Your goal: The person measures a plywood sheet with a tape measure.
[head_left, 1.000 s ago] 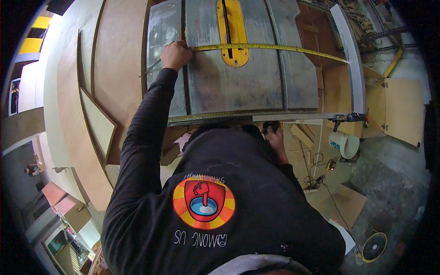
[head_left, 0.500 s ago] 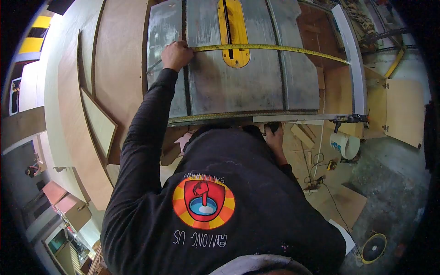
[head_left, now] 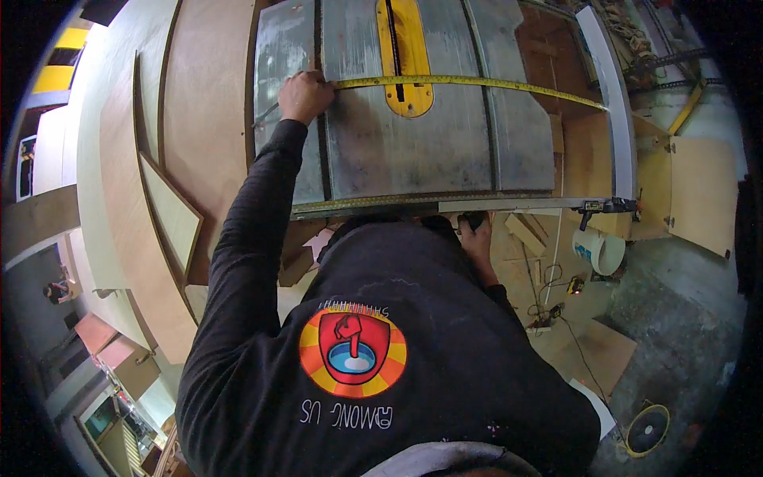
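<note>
My left hand (head_left: 306, 97) is closed on the near end of a yellow tape measure (head_left: 469, 80), over the left part of a grey metal saw table (head_left: 437, 151). The tape's blade runs across the yellow slotted insert plate (head_left: 409, 60) to the long pale fence (head_left: 610, 103) on the right. Below the table's front rail (head_left: 524, 204), close to my body, my right hand (head_left: 477, 241) has its fingers curled at a dark rounded thing whose kind I cannot make out.
Large wooden sheets (head_left: 211, 95) lie along the left side. On the right are a wooden cabinet with an open door (head_left: 699, 195) and a white bucket (head_left: 600, 253). Cables and a yellow-black tool (head_left: 575, 285) lie on the floor. A person (head_left: 57, 291) is at the far left.
Both hands and the tape measure stay practically in place. At the far left, the distant person has shifted slightly.
</note>
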Tool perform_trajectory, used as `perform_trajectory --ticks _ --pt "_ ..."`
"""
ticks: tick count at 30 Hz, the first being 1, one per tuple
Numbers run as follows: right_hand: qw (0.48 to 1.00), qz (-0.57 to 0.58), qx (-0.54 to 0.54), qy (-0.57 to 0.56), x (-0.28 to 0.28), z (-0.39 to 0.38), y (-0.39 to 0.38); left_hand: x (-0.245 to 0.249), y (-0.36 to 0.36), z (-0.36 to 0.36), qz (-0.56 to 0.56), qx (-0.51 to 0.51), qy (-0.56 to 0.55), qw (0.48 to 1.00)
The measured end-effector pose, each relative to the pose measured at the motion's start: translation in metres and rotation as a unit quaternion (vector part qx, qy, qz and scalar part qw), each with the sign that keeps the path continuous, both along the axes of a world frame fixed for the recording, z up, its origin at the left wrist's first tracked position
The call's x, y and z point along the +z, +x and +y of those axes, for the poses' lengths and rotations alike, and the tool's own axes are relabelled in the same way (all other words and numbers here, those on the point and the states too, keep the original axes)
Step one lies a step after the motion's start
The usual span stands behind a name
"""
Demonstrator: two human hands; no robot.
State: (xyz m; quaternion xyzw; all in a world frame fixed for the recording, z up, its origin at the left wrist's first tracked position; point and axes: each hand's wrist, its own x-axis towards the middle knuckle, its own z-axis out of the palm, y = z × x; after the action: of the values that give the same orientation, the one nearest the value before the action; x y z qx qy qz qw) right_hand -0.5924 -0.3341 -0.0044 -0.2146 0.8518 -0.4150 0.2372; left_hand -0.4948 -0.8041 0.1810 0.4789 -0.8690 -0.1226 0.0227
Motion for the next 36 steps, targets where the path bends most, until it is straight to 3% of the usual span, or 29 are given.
perform_trajectory --ticks 3,8,15,24,30,36 --pt "0.998 0.069 -0.006 -0.012 -0.008 0.001 0.002 0.004 0.000 0.001 -0.001 -0.005 0.009 1.000" --pt "0.994 0.082 0.017 -0.066 -0.014 0.002 -0.001 0.002 0.001 0.001 0.006 -0.006 0.006 1.000" --pt "0.997 0.068 -0.008 -0.024 -0.054 0.017 -0.001 0.003 0.000 0.002 0.003 -0.013 -0.006 1.000" --pt "0.995 0.073 -0.014 -0.065 -0.020 0.000 0.001 -0.002 0.000 0.001 0.011 -0.001 -0.015 1.000" --pt "0.998 0.008 -0.026 -0.056 -0.013 -0.001 0.002 -0.001 0.000 0.001 0.007 -0.007 -0.014 1.000" --pt "0.991 0.070 0.001 -0.118 0.009 -0.013 0.001 -0.002 0.000 0.000 -0.004 -0.004 -0.006 1.000"
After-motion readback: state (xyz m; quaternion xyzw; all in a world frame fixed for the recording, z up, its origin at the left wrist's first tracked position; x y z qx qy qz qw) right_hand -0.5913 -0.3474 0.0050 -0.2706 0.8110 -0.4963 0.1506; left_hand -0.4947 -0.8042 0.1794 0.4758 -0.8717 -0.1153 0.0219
